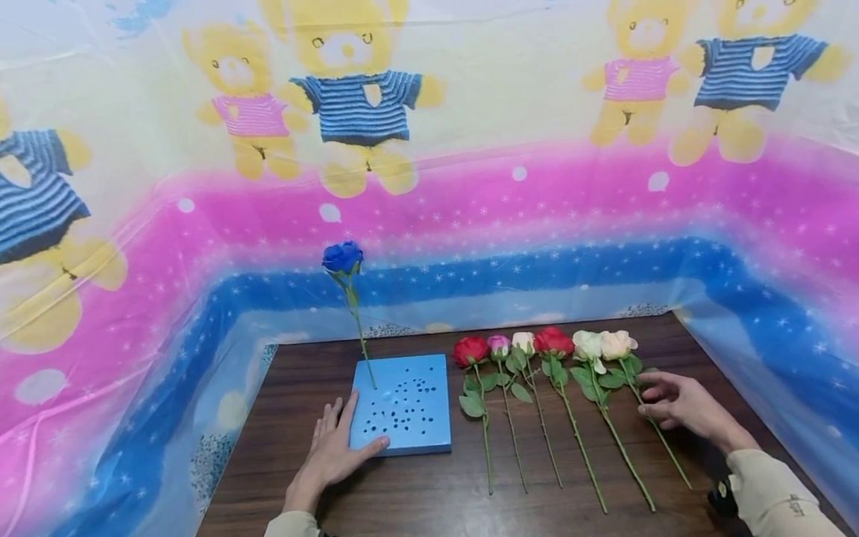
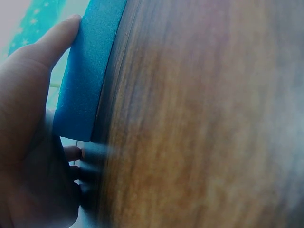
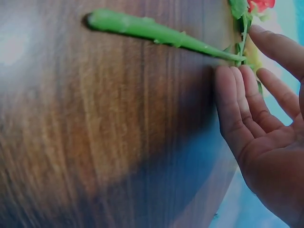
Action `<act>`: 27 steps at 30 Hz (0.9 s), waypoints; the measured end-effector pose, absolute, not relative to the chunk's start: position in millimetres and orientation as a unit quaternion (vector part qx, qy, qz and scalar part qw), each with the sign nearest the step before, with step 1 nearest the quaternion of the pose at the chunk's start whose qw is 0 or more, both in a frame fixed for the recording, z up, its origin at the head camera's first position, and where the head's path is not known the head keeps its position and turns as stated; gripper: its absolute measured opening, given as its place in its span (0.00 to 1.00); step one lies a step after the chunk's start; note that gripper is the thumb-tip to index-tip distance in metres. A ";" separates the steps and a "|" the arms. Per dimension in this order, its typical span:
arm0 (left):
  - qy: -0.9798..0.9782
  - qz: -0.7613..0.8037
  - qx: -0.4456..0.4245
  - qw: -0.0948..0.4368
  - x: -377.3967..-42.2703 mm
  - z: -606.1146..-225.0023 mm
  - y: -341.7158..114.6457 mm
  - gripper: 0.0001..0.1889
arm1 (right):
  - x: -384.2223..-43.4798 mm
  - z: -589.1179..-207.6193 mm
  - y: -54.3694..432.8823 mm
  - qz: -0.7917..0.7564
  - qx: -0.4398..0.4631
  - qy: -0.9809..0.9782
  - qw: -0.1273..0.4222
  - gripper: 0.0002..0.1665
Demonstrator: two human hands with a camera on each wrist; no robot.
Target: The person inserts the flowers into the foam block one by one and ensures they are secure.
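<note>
A blue foam block (image 1: 429, 406) dotted with small holes lies on the table, and an artificial blue rose (image 1: 343, 257) stands in it, leaning slightly left. My left hand (image 1: 333, 444) rests against the block's front left corner, thumb on the front edge and fingers along the left side. In the left wrist view the thumb touches the block (image 2: 88, 71). At the right end of a row of roses lies a peach rose (image 1: 617, 344). Beside its stem (image 3: 142, 28) is my right hand (image 1: 691, 406), with thumb and fingers apart around the upper stem, not visibly gripping it.
Left of the peach rose lie a pale green-white rose (image 1: 587, 346), a large red rose (image 1: 553, 341), a cream rose (image 1: 523, 342), a pink rose (image 1: 499, 345) and another red rose (image 1: 470, 350). Their stems point towards me. A printed bear curtain (image 1: 470, 194) surrounds the dark wooden table (image 1: 416, 492).
</note>
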State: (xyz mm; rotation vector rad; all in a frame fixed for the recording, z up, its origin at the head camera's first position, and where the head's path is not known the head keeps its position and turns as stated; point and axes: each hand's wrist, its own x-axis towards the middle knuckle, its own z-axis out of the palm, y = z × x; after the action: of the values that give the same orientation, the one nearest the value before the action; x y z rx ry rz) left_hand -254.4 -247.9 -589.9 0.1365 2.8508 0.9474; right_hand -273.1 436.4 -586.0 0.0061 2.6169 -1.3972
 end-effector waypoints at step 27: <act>0.946 0.314 0.042 0.068 -253.9 -589.2 -248.1 0.65 | -280.9 -586.8 437.3 -0.469 -0.016 0.868 0.160 0.50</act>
State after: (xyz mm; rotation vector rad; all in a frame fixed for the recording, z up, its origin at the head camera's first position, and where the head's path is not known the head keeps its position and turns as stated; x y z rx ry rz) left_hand -253.9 -248.1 -589.2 0.1267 2.8504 0.9462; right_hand -280.9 437.3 -586.8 -0.0452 2.4810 -1.3396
